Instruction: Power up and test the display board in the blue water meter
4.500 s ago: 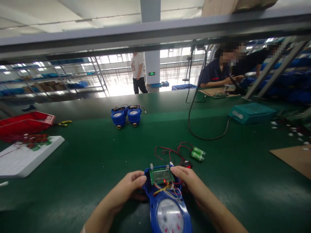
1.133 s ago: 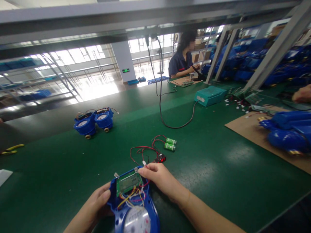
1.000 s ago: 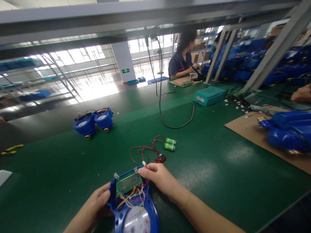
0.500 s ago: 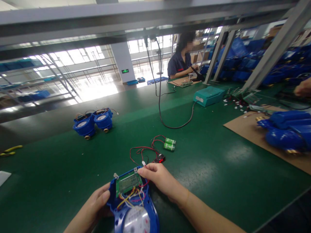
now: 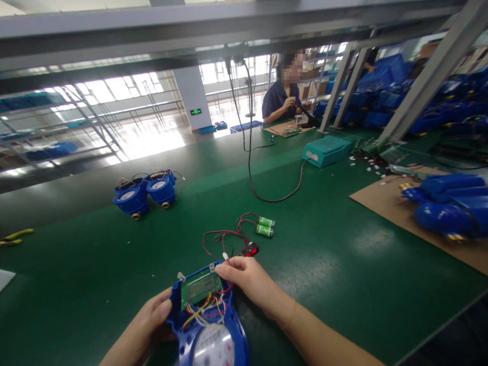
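Observation:
A blue water meter (image 5: 238, 325) with an open housing lies tilted at the bottom, its round dial (image 5: 214, 345) facing up. My left hand (image 5: 154, 317) grips its left side, thumb on the rim. Inside the housing sits a green circuit board with a display (image 5: 200, 288), and yellow, white and red wires (image 5: 206, 310) run below it. At the upper right corner my right hand (image 5: 244, 277) pinches a white wire connector (image 5: 225, 256), partly hidden by the fingers. Red and black leads run from there to a small module with red lit digits (image 5: 249, 249) and two green batteries (image 5: 266, 226).
Two blue meters (image 5: 147, 193) stand at the back left, near yellow-handled pliers (image 5: 17, 236). A black cable hangs to a teal box (image 5: 327, 151). More blue meters (image 5: 450, 203) lie on cardboard at right. A co-worker (image 5: 282, 96) sits across the bench.
My hands and the meter hold almost still. The red digits on the module show more fully. The co-worker has raised a hand, and another person's hand at the right edge has left view.

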Tool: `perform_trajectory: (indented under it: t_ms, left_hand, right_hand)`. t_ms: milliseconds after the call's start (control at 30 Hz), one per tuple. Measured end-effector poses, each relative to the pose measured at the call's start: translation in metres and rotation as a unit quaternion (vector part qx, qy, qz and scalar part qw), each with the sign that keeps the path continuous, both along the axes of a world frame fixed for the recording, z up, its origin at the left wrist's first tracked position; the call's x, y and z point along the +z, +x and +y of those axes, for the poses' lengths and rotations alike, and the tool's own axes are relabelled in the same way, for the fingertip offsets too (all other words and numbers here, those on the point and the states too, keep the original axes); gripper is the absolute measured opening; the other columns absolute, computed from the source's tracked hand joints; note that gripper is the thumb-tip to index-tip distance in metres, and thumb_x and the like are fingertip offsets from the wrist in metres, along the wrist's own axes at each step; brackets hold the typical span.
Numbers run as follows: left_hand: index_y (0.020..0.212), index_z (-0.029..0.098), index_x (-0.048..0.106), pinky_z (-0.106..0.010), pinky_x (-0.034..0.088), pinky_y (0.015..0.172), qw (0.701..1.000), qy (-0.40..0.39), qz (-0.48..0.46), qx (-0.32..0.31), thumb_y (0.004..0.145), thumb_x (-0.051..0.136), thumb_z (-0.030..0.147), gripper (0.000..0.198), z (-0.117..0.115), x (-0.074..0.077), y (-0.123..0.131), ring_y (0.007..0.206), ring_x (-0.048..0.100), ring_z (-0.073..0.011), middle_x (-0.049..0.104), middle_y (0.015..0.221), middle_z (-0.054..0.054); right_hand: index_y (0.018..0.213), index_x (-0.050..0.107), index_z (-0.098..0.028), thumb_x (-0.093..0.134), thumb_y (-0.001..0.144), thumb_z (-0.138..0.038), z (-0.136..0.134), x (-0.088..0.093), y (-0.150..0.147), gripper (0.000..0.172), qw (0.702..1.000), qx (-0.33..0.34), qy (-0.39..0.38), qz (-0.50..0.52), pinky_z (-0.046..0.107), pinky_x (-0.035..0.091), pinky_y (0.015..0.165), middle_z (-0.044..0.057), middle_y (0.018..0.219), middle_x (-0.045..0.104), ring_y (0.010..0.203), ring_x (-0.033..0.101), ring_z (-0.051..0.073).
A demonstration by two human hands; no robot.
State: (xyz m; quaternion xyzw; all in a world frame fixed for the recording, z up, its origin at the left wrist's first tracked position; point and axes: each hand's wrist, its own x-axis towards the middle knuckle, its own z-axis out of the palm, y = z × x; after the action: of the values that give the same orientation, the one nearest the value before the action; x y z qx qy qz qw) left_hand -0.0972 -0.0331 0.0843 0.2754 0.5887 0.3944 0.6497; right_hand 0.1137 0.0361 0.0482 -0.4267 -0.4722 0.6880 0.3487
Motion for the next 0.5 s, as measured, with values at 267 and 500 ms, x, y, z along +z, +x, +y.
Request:
perform_trajectory:
  t_ms: [267,500]
  left_hand:
    - [0.114,0.017,0.068,-0.028,0.058,0.061,1.0,0.002,0.011,0.006,0.049,0.089,0.066,0.084,-0.001,-0.0025,-0.0001,0.085,0.072,-0.0292,0.077,0.09,-0.007]
    - [0.102,0.028,0.075,-0.038,0.06,0.078,1.0,0.006,0.003,-0.015,0.063,0.082,0.064,0.054,-0.0031,-0.0005,0.0007,0.106,0.067,-0.0351,0.077,0.1,-0.004]
  right_hand:
    - [0.077,0.065,-0.013,0.075,0.069,-0.057,-0.0025,0.0015,0.0002,0.046,1.0,-0.008,-0.002,0.005,0.028,0.03,0.064,0.0,0.071,0.057,0.065,0.045,0.013]
    - [0.075,0.066,-0.014,0.075,0.069,-0.057,-0.0014,0.0012,-0.0006,0.045,1.0,-0.014,0.004,0.002,0.028,0.03,0.062,0.0,0.069,0.057,0.064,0.044,0.012]
